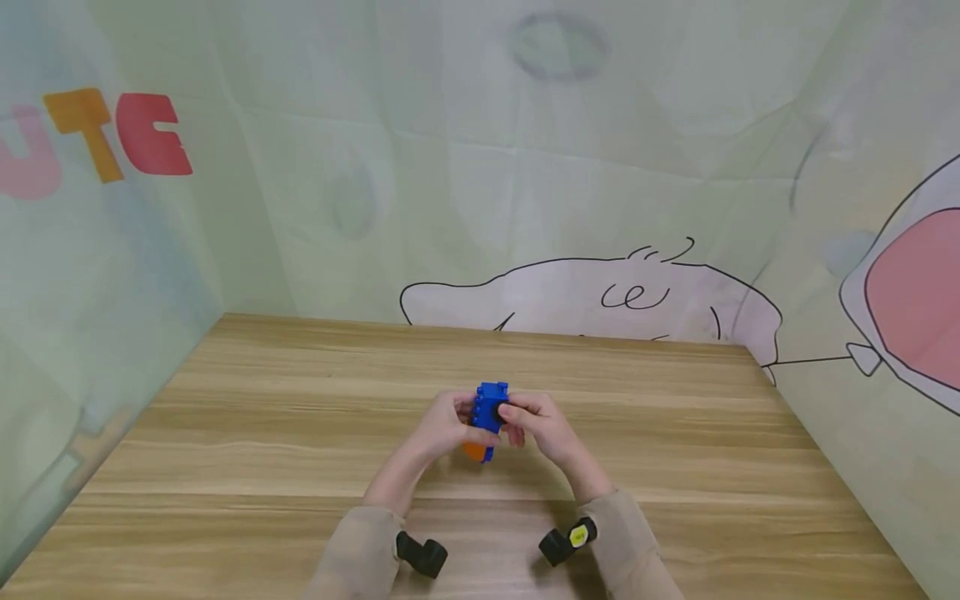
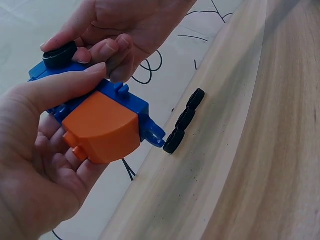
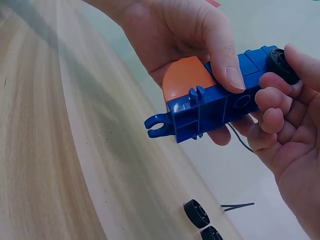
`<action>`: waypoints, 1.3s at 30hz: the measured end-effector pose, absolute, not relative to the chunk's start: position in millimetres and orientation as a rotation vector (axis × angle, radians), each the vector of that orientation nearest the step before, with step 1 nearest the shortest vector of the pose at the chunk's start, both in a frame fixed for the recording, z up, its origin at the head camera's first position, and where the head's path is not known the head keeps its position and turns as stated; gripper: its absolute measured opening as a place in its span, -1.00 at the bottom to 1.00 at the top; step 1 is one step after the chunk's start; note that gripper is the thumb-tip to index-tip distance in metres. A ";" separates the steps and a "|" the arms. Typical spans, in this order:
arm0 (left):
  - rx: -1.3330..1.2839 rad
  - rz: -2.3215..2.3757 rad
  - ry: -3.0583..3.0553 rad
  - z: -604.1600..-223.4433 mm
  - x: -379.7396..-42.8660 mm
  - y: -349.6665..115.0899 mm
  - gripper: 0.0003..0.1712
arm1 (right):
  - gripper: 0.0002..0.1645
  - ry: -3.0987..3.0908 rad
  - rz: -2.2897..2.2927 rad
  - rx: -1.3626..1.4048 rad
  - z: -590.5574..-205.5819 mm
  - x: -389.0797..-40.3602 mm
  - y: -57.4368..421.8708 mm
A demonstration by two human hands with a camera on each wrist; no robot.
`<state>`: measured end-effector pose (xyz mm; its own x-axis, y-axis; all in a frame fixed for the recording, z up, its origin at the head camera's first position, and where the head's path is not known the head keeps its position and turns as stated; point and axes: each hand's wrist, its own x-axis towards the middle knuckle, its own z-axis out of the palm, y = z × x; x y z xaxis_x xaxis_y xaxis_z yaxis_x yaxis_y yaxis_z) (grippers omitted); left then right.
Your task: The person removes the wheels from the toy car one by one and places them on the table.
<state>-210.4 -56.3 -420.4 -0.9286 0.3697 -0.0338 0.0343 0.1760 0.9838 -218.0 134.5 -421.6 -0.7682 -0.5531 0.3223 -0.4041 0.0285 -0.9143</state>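
My left hand (image 1: 441, 427) grips a small toy vehicle base (image 1: 491, 404) made of blue blocks, its thumb lying across the top. An orange rounded block (image 2: 102, 130) is attached at one end, beside a blue hook-like coupling (image 3: 159, 125). With thumb and fingers, my right hand (image 1: 546, 427) pinches a black toy wheel (image 3: 283, 65) against the side of the base at the other end. Whether this wheel sits fully on its peg cannot be seen. Small blue pegs (image 3: 196, 95) without a wheel stick out near the coupling.
Three loose black wheels (image 2: 185, 118) lie in a row on the wooden table (image 1: 262, 417), near its far edge in the left wrist view. A printed cloth backdrop (image 1: 450, 167) rises behind and along the table's sides.
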 end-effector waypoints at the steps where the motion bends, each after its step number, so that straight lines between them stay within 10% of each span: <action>1: 0.386 1.819 2.189 -420.6 -210.4 -56.4 -0.47 | -0.45 2.159 -1.850 -1.008 -421.6 -218.0 134.5; 39: 0.422 1.765 2.214 -418.8 -209.8 -58.7 -0.49 | -0.38 2.068 -1.835 -0.903 -416.8 -217.9 136.4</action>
<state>-209.8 -58.7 -418.8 -0.9189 0.3929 -0.0344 0.0540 0.2118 0.9758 -217.9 136.4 -416.8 -0.7830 -0.5811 0.2220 -0.2897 0.0248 -0.9568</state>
